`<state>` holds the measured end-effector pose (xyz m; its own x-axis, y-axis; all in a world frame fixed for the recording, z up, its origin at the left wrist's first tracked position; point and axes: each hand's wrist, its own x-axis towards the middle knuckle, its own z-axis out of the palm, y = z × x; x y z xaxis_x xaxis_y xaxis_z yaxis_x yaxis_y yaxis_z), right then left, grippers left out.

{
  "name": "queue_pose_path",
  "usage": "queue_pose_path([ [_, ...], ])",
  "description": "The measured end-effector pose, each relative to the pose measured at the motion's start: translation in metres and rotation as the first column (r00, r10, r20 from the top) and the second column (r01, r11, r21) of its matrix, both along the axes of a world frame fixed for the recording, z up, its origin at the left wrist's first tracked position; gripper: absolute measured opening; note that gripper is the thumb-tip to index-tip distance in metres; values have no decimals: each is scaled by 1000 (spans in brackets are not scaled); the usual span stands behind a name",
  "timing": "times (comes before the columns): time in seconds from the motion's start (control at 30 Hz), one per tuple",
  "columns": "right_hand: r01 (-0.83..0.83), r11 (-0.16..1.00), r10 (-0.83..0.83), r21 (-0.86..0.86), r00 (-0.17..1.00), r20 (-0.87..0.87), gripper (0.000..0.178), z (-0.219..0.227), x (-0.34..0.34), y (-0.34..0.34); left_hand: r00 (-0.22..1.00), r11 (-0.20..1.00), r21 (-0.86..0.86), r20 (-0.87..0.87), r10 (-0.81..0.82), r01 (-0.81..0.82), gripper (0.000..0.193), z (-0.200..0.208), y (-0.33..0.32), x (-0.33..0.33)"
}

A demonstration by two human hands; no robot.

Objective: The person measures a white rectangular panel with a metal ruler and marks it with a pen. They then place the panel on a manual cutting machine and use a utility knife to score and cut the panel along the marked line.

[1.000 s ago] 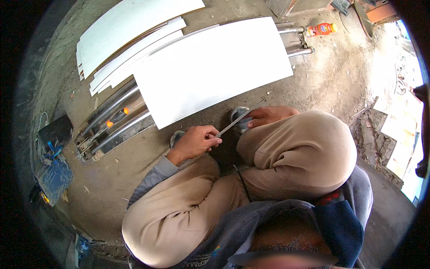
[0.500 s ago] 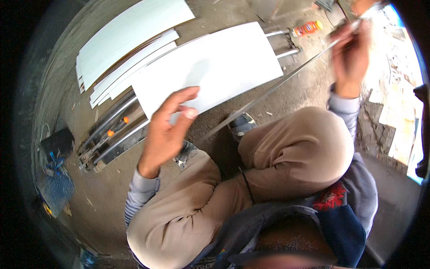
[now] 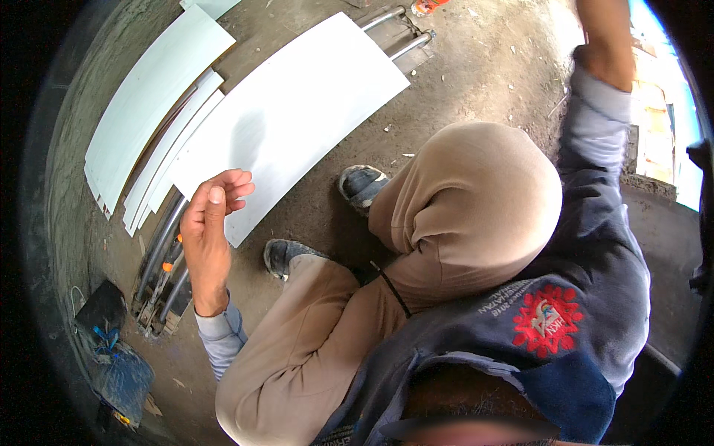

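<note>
My left hand (image 3: 208, 241) is raised over the near left corner of a white rectangular panel (image 3: 297, 104). Its fingers are loosely bent, the thumb stands apart from them, and nothing shows in its grasp. The panel lies across metal tubes (image 3: 169, 230) of a low frame on the ground. My right arm reaches far up and to the right. Only the wrist and lower part of my right hand (image 3: 606, 33) show at the top edge; its fingers are cut off, so what it holds is hidden.
More white panels (image 3: 156, 97) and narrow strips (image 3: 175, 145) lie to the left. Small orange parts (image 3: 167, 267) sit between the tubes. A blue plastic bag (image 3: 123, 379) and a dark box (image 3: 103, 306) stand at the lower left. An orange bottle (image 3: 424, 6) is cut by the top edge.
My right hand has moved up to the top edge, and the long thin strip it held is out of sight. My left hand has curled its fingers. The view has shifted.
</note>
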<state>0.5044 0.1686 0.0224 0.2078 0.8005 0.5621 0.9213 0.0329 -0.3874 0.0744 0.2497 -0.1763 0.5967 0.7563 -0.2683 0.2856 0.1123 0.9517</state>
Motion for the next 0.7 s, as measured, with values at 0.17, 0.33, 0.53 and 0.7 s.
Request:
queue_pose_path([
  [0.17,-106,981,122,-164,988,90,34,-133,-5,-3,1000,1000,11,-20,0,0,40,-16,-5,-1],
  [0.33,273,758,-370,-592,928,-45,29,-255,16,-55,931,956,268,-366,-18,123,36,-49,-10,-19],
  [0.53,275,774,-559,-570,719,-412,20,-331,3,-115,764,779,506,-643,55,370,41,-91,-29,-39],
  [0.7,150,782,-556,-604,605,-570,18,-341,-4,-118,750,740,514,-661,19,434,42,-103,-37,-40],
])
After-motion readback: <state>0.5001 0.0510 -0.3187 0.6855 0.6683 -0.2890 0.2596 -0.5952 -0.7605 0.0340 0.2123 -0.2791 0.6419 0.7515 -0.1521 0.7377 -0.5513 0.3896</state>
